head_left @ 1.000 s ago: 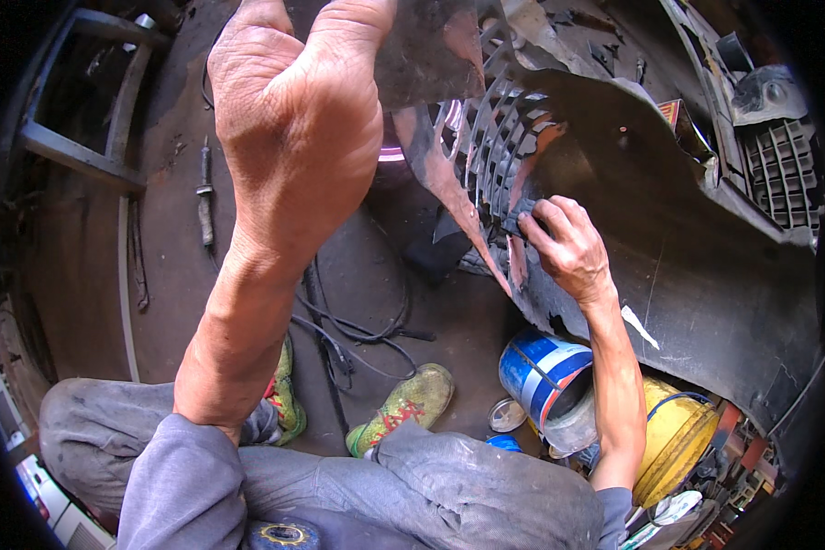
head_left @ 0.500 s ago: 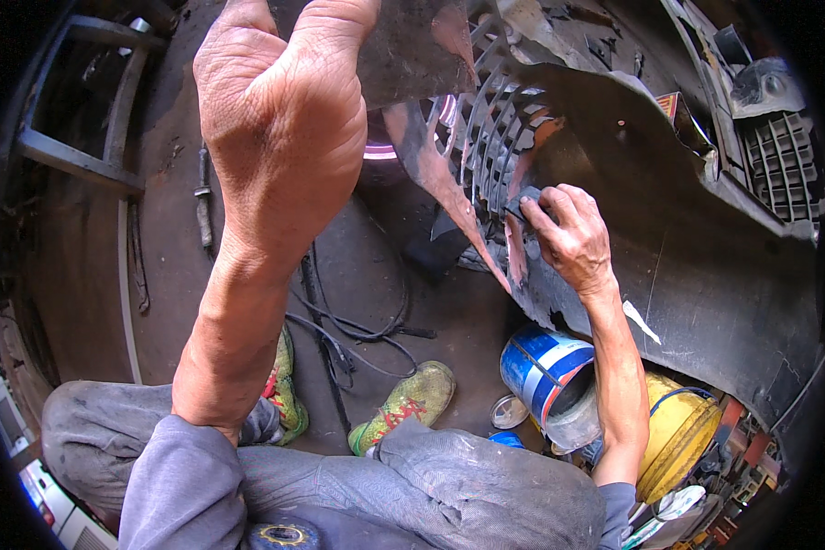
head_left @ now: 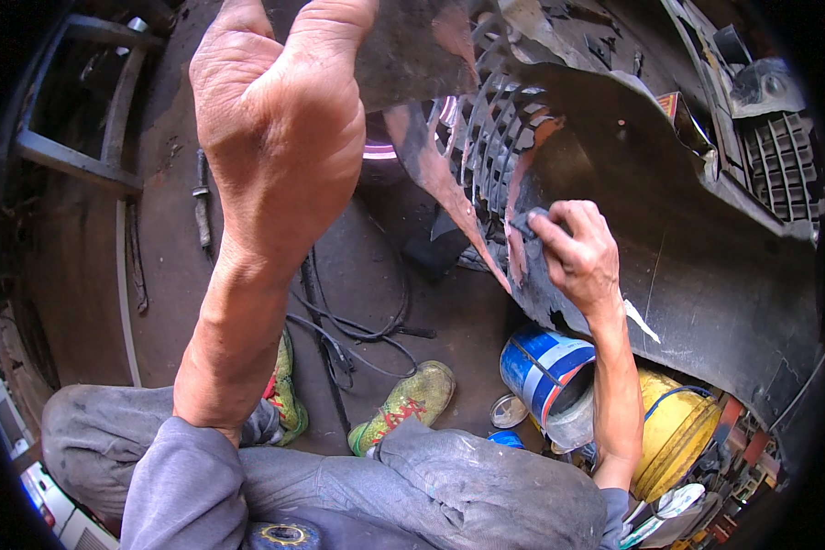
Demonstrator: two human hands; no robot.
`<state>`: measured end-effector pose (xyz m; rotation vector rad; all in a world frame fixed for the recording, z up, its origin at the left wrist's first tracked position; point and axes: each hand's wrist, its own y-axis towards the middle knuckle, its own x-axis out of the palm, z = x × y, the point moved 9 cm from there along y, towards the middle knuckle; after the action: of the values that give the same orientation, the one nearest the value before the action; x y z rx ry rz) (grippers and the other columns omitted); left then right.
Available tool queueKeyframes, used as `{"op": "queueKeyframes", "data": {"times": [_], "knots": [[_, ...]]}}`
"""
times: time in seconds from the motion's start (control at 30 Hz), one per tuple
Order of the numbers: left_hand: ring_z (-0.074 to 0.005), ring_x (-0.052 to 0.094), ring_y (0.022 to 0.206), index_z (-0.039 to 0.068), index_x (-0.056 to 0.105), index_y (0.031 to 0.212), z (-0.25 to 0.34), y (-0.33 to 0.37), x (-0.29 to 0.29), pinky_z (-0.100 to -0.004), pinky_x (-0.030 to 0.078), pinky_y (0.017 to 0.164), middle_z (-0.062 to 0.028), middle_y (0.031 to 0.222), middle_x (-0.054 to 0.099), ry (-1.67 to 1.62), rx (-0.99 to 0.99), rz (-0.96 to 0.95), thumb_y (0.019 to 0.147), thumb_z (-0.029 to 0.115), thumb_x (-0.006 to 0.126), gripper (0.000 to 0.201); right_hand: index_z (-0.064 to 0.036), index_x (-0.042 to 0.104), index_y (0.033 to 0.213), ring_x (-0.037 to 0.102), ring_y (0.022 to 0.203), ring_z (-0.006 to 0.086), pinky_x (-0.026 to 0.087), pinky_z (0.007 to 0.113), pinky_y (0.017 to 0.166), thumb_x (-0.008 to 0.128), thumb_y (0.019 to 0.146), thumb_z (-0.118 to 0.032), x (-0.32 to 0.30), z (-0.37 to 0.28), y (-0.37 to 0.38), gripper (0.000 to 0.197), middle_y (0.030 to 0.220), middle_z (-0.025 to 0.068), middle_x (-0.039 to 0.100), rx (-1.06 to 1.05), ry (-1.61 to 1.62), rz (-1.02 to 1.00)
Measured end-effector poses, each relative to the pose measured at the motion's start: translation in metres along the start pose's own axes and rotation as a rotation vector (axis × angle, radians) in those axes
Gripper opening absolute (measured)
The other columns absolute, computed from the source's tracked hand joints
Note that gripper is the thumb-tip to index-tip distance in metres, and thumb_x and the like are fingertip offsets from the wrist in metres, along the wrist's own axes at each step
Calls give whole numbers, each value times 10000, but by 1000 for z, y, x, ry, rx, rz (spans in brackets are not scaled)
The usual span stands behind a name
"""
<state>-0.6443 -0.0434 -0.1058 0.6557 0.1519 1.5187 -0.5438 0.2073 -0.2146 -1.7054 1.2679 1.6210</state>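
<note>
A large dark plastic car bumper [head_left: 706, 284] with a slatted grille section [head_left: 490, 119] and patches of pink filler fills the upper right. My left hand [head_left: 280, 128] is raised close to the camera at the bumper's upper left part. Its thumb and fingers look closed on that part, though the top of the picture cuts off the fingertips. My right hand [head_left: 581, 257] pinches a small dark grey pad [head_left: 526, 223], perhaps folded sandpaper. The pad presses against the pink strip beside the grille slats.
Below the bumper lies a blue and white bucket [head_left: 550, 376], with a yellow bucket [head_left: 674, 435] to its right. A black cable [head_left: 367, 330] coils on the floor by my shoes [head_left: 412, 403]. At the far left stands a metal frame [head_left: 78, 160].
My right hand has slid a little down and to the right along the pink strip, with the grey pad still pinched. My left hand has hardly moved.
</note>
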Motion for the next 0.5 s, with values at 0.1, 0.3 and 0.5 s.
{"op": "queueKeyframes", "data": {"times": [0.1,0.3,0.5], "knots": [[-197,688,994,-28,664,1182,-8,-2,-31,-310,554,903,-149,1130,708,108,-75,67,932,38,654,258,-62,731,988,642,885,295,535,397,772,690,771,-54,10,21,-1,221,927,96,649,183,95,43],[-270,691,1057,-30,688,1165,-12,-5,-37,-338,541,950,-191,1132,709,103,-152,236,880,25,698,291,-38,747,1003,675,938,312,545,393,832,646,800,-65,40,42,-19,228,1020,117,720,370,266,0],[-328,677,1094,-37,686,1189,-14,-5,-36,-382,513,995,-229,1124,706,35,-174,313,834,-25,703,356,-27,741,991,673,917,315,531,391,843,612,794,-43,38,36,-32,236,988,125,724,422,421,-92]]}}
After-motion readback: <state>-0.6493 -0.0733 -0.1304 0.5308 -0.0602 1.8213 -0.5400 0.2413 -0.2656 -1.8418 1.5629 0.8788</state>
